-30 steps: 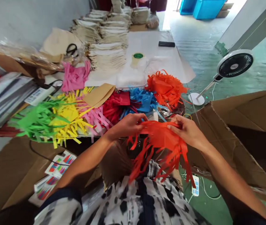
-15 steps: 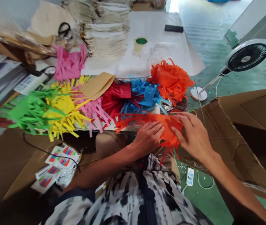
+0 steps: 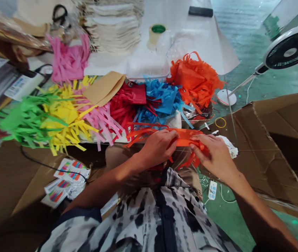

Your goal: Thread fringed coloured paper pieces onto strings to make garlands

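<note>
Between my two hands, at the table's front edge, is a sheet of orange fringed tissue paper (image 3: pixel 184 137) with cut strips trailing off to both sides. My left hand (image 3: pixel 159 146) is closed on its left part, fingers curled. On the right end, my right hand (image 3: pixel 213 152) pinches the paper between thumb and fingers. Just beyond lie fringed bundles in blue (image 3: pixel 161 99), red (image 3: pixel 127 101), light pink (image 3: pixel 100 115), yellow (image 3: pixel 63 117) and green (image 3: pixel 29 119). A larger orange fringed pile (image 3: pixel 196 82) sits behind my right hand.
Folded brown paper (image 3: pixel 105 88) rests on the bundles. Behind are a plastic tray (image 3: pixel 148 69), a tape roll (image 3: pixel 156 35), stacked cream material (image 3: pixel 114 31), a pink bundle (image 3: pixel 70 57) and black-handled scissors (image 3: pixel 60 14). A fan (image 3: pixel 290 52) and cardboard box (image 3: pixel 282 129) stand to the right.
My left hand has gone from lying flat on the orange paper to gripping it with curled fingers. The paper is now drawn into a narrower band between both hands.
</note>
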{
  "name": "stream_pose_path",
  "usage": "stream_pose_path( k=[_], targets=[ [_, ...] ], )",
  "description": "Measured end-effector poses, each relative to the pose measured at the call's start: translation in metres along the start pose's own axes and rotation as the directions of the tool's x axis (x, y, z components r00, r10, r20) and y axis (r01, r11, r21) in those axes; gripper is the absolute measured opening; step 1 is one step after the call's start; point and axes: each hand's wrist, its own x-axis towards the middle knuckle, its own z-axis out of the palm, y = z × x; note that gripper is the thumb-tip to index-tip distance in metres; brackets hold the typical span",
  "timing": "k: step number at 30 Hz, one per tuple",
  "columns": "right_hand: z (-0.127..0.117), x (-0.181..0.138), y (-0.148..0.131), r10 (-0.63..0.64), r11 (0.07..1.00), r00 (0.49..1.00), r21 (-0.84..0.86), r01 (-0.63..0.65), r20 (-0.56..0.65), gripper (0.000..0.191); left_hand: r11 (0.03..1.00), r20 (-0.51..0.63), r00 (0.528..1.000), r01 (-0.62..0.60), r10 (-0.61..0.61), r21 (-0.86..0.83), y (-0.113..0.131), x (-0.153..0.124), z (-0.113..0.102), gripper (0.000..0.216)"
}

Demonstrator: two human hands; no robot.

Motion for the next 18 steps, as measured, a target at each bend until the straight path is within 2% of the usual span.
stream_pose_path(
  k=[1,3,5,8,13,18],
  targets=[
    [0.002,0.003,-0.001,0.023,1.0,1.0,0.02,-0.023,-0.01,0.021,0.999,-0.01,0.999,0.033,-0.033,0.017,0.0,0.002,-0.001,0.018],
    [0.007,0.008,-0.002,0.073,0.997,0.997,0.023,-0.072,-0.02,0.03,0.992,-0.048,0.995,0.091,-0.087,0.087,-0.001,0.006,0.0,0.018],
    [0.013,0.011,-0.004,0.131,0.991,0.991,-0.031,-0.132,-0.042,0.035,0.976,-0.098,0.986,0.151,-0.137,0.155,-0.002,0.007,0.003,0.019],
    [0.019,0.015,-0.007,0.215,0.963,0.971,-0.145,-0.229,-0.106,0.033,0.948,-0.13,0.968,0.239,-0.215,0.209,-0.002,0.011,0.007,0.019],
    [0.023,0.02,-0.012,0.277,0.922,0.951,-0.238,-0.304,-0.138,0.036,0.877,-0.073,0.927,0.372,-0.368,0.305,0.0,0.026,0.005,0.026],
    [0.027,0.023,-0.012,0.308,0.904,0.943,-0.27,-0.331,-0.124,0.037,0.85,-0.031,0.923,0.367,-0.385,0.379,0.001,0.036,0.003,0.029]
  ],
)
